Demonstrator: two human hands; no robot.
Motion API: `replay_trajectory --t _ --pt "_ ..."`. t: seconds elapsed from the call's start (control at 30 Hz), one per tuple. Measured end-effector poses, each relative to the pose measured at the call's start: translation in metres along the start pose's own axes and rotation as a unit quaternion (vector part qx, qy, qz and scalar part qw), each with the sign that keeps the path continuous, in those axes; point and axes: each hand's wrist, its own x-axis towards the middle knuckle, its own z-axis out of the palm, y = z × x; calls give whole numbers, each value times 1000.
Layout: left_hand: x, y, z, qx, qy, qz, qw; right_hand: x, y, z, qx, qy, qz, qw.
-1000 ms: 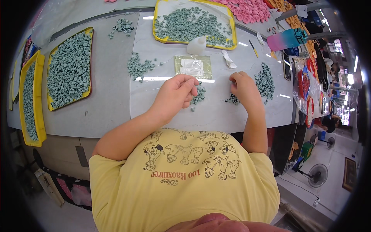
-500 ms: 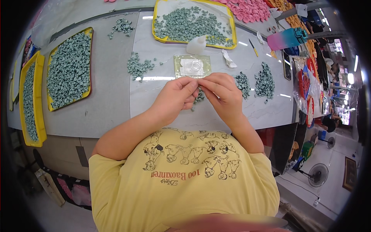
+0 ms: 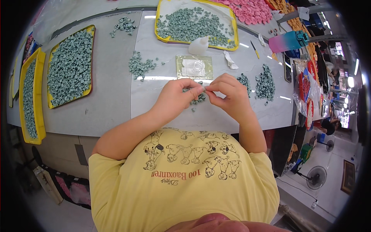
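Note:
My left hand (image 3: 174,96) and my right hand (image 3: 232,94) meet fingertip to fingertip above the table. Between them is a small grey-green piece (image 3: 204,89), largely covered by the fingers. Both hands are closed in a pinch. Beneath the fingers lies a little pile of similar grey-green pieces (image 3: 200,97). Just beyond the hands is a flat, yellowish clear pad (image 3: 208,71) with white paper and a clear ring on it. A white squeeze bottle (image 3: 198,47) stands behind that pad.
Yellow-rimmed trays of grey-green pieces stand at the far middle (image 3: 157,23) and left (image 3: 92,58), with a yellow bin (image 3: 38,96) at the left edge. Loose piles (image 3: 141,65) (image 3: 265,83) flank the hands. A knife (image 3: 255,49), crumpled tissue (image 3: 230,60) and pink-teal bottle (image 3: 284,42) lie right.
My hands have shifted slightly right, and their fingertips have parted a little, uncovering some of the small piece and more of the pile below. The whole view has moved slightly.

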Motion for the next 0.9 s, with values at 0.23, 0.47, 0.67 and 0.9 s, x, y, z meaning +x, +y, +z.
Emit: replay_trajectory --t 0.23,0.47,0.67,0.9 --pt "2 -8 3 -150 1 -27 988 13 25 7 -172 63 -137 974" --pt "-1 0 -1 -162 6 -29 986 17 30 13 -290 45 -196 936" --pt "0 -2 -1 -158 31 -4 987 19 28 15 -297 28 -211 931" --pt "-1 1 -2 -221 26 30 974 11 25 21 -4 128 -36 991"
